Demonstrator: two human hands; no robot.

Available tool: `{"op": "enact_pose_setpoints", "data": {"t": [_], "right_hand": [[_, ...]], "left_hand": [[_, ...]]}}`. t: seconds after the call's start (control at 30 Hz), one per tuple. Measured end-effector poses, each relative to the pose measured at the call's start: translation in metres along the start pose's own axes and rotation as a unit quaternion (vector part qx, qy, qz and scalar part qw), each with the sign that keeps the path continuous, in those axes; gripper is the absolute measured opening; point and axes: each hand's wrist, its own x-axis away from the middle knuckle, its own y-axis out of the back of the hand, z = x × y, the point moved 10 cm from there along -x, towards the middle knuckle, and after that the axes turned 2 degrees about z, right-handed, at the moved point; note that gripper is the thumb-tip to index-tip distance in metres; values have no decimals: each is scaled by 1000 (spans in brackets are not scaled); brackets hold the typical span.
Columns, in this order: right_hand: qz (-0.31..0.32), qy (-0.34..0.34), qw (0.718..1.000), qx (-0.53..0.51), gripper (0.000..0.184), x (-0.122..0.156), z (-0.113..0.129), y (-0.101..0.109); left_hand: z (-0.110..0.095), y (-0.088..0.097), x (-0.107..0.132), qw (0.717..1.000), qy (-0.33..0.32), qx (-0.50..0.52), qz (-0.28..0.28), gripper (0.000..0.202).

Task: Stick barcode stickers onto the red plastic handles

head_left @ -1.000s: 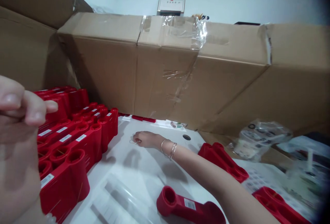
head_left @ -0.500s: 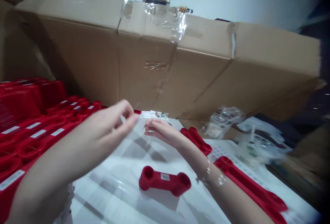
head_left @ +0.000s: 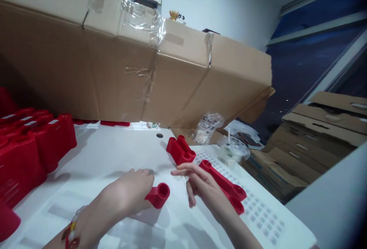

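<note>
My left hand (head_left: 130,189) is closed over the near side of a red bar-shaped part with a ring-like round end (head_left: 163,191). The hand hides the rest of that part. To its right, my right hand (head_left: 200,182) hovers with its index finger stretched out and the others loosely bent and apart. No object shows in it. Just beyond its fingertips stand two short red parts (head_left: 180,150) side by side. Longer red parts (head_left: 222,178) lie behind the wrist, on a sheet of small printed labels (head_left: 268,216).
Several red parts (head_left: 43,142) are stacked along the left. A large cardboard box (head_left: 114,69) spans the back of the white table (head_left: 114,146). Plastic-wrapped cups (head_left: 205,130) stand at the back right. Folded cardboard boxes (head_left: 304,142) are piled beyond the right edge.
My view has turned to the right. My left hand has come down onto the red part, which lay untouched before. My right hand has moved nearer, and its fingers have spread.
</note>
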Motion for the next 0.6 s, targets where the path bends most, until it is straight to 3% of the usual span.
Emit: {"op": "enact_pose_setpoints", "data": {"t": [0.1, 0.2, 0.4, 0.6], "right_hand": [[17, -24, 982, 188, 30, 4, -14, -8], [48, -37, 964, 261, 38, 4, -24, -16], [107, -47, 954, 275, 49, -4, -37, -27], [140, -61, 967, 205, 37, -7, -66, -46]], "left_hand": [[0, -10, -10, 1000, -7, -6, -6, 29], [-1, -12, -14, 1000, -12, -6, -15, 26], [0, -15, -21, 1000, -3, 6, -4, 18], [11, -40, -47, 999, 13, -23, 20, 29]]}}
